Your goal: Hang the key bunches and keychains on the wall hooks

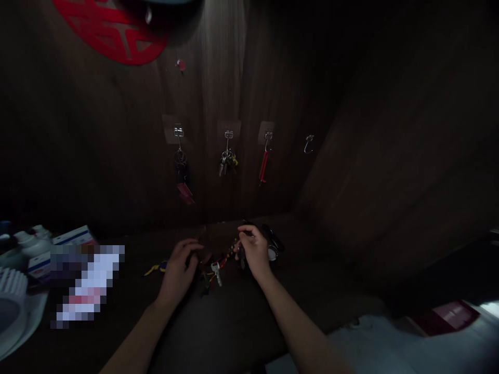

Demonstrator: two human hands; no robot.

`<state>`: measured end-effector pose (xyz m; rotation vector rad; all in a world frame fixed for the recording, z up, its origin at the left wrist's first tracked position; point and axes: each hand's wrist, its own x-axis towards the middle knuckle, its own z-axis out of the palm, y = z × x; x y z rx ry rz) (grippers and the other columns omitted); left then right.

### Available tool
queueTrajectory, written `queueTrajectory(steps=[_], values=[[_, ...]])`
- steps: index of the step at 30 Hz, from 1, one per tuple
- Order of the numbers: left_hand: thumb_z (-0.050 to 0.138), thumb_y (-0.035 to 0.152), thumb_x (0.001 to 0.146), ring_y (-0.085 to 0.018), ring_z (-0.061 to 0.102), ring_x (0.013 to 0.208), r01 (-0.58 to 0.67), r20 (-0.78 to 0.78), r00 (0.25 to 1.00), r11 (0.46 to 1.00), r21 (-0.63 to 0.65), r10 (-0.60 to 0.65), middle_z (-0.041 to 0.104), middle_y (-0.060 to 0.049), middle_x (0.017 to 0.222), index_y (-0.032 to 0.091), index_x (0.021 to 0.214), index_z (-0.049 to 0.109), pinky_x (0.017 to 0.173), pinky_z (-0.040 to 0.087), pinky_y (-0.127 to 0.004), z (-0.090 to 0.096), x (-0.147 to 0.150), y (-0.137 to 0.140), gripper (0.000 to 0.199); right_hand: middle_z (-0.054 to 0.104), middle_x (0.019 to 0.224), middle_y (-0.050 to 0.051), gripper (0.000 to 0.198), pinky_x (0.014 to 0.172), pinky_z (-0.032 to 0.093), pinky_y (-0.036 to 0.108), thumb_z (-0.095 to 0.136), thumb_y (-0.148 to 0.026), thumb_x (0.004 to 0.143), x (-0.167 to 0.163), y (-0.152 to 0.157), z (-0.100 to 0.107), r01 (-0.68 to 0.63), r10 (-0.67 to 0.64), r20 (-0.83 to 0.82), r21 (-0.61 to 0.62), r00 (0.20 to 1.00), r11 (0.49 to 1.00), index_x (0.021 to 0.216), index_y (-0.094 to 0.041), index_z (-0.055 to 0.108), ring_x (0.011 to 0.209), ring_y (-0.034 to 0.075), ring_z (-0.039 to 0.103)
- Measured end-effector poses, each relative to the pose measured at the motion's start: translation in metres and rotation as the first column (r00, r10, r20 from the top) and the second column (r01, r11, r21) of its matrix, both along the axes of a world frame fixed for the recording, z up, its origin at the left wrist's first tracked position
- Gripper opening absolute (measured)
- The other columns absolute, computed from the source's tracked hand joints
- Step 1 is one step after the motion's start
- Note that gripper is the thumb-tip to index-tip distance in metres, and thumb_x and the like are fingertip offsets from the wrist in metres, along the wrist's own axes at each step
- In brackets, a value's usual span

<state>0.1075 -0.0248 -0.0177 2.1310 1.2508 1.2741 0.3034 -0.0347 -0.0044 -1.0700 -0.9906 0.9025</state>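
My left hand (179, 267) rests low over the dark wooden surface, its fingers bent and apart, beside a tangle of cords. A silver key (217, 273) lies in this tangle, along with red and yellow strands. My right hand (255, 253) is pinched, with a dark thing under its fingers that is too dim to make out. A beaded black-and-yellow cord (232, 250) runs from the tangle towards my right hand. By the left wrist lies a yellow and blue strap (155, 268). A round, pale-faced object (272, 254) sits just right of my right hand.
Metal hooks on the wooden wall carry a key ring with a pink tag (184, 192), a key bunch (227, 163) and a red strap (264, 167). A bare hook (309, 144) is at right. Boxes (76, 236) and white bottles (33, 241) stand at left.
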Motion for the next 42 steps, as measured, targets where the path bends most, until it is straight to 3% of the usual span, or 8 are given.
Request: queueTrajectory(steps=[9, 14, 20, 24, 28, 32, 38, 42], values=[[0.052, 0.032, 0.081, -0.020, 0.062, 0.098, 0.240, 0.211, 0.961, 0.920, -0.309, -0.179, 0.068, -0.003, 0.108, 0.026, 0.109, 0.058, 0.087, 0.047, -0.035, 0.000, 0.024, -0.013, 0.030, 0.065, 0.108, 0.011, 0.035, 0.082, 0.051, 0.038, 0.048, -0.043, 0.086, -0.012, -0.014, 0.012, -0.398, 0.396, 0.046, 0.062, 0.917, 0.915, 0.110, -0.020, 0.057, 0.103, 0.022, 0.060], [0.063, 0.028, 0.070, -0.021, 0.064, 0.088, 0.186, 0.232, 0.966, 0.928, -0.322, -0.113, 0.069, -0.002, 0.092, 0.022, 0.095, 0.059, 0.082, 0.048, -0.035, -0.002, 0.025, -0.009, 0.026, 0.062, 0.117, 0.004, 0.032, 0.097, 0.041, 0.038, 0.039, -0.029, 0.091, -0.018, -0.017, 0.010, -0.430, 0.331, 0.484, 0.106, 0.810, 0.897, 0.121, -0.025, 0.051, 0.111, 0.016, 0.055], [0.058, 0.032, 0.073, -0.018, 0.062, 0.074, 0.161, 0.262, 0.963, 0.919, -0.361, -0.066, 0.067, 0.001, 0.076, 0.022, 0.080, 0.063, 0.072, 0.048, -0.029, 0.011, 0.023, -0.013, 0.013, 0.063, 0.114, 0.001, 0.035, 0.091, 0.045, 0.032, 0.039, -0.019, 0.089, -0.016, -0.009, -0.002, -0.329, 0.161, 0.662, 0.136, 0.732, 0.935, 0.120, -0.026, 0.051, 0.106, 0.014, 0.058], [0.060, 0.038, 0.073, -0.015, 0.058, 0.065, 0.318, 0.440, 0.894, 0.809, -0.493, -0.083, 0.063, 0.002, 0.065, 0.019, 0.072, 0.063, 0.064, 0.046, -0.025, 0.016, 0.023, -0.014, 0.019, 0.069, 0.088, -0.001, 0.020, 0.073, 0.047, 0.026, 0.047, -0.017, 0.083, -0.012, -0.005, -0.005, -0.183, 0.056, 0.746, 0.089, 0.664, 0.979, 0.093, -0.024, 0.063, 0.082, 0.015, 0.064], [0.064, 0.038, 0.073, -0.013, 0.058, 0.065, 0.558, 0.722, 0.691, 0.632, -0.538, 0.004, 0.063, 0.001, 0.066, 0.016, 0.076, 0.065, 0.066, 0.047, -0.025, 0.019, 0.023, -0.016, 0.022, 0.065, 0.075, -0.002, 0.018, 0.062, 0.042, 0.023, 0.049, -0.014, 0.079, -0.011, -0.004, -0.003, -0.014, -0.028, 0.800, 0.045, 0.599, 0.999, 0.083, -0.024, 0.063, 0.068, 0.014, 0.060], [0.069, 0.028, 0.072, -0.012, 0.061, 0.069, 0.670, 0.843, 0.525, 0.556, -0.493, 0.115, 0.066, -0.002, 0.069, 0.014, 0.079, 0.068, 0.071, 0.049, -0.024, 0.021, 0.022, -0.018, 0.016, 0.058, 0.073, -0.001, 0.016, 0.061, 0.040, 0.024, 0.052, -0.015, 0.078, -0.012, -0.005, -0.004, 0.086, -0.097, 0.825, 0.059, 0.557, 0.995, 0.080, -0.025, 0.064, 0.067, 0.014, 0.056], [0.065, 0.027, 0.077, -0.013, 0.064, 0.073, 0.761, 0.885, 0.428, 0.456, -0.463, 0.184, 0.071, -0.004, 0.078, 0.015, 0.080, 0.069, 0.074, 0.051, -0.026, 0.018, 0.019, -0.015, 0.013, 0.055, 0.099, 0.006, 0.014, 0.085, 0.042, 0.031, 0.052, -0.020, 0.080, -0.006, 0.000, -0.007, 0.096, -0.213, 0.696, 0.204, 0.686, 0.974, 0.083, -0.023, 0.065, 0.096, 0.020, 0.053], [0.070, 0.027, 0.073, -0.013, 0.065, 0.081, 0.775, 0.894, 0.430, 0.455, -0.438, 0.128, 0.071, -0.005, 0.090, 0.017, 0.094, 0.067, 0.080, 0.050, -0.026, 0.021, 0.017, -0.016, 0.023, 0.062, 0.092, 0.004, 0.016, 0.076, 0.046, 0.029, 0.046, -0.025, 0.083, -0.002, 0.006, -0.009, 0.016, -0.081, 0.494, 0.134, 0.865, 0.991, 0.087, -0.022, 0.061, 0.086, 0.018, 0.060]])
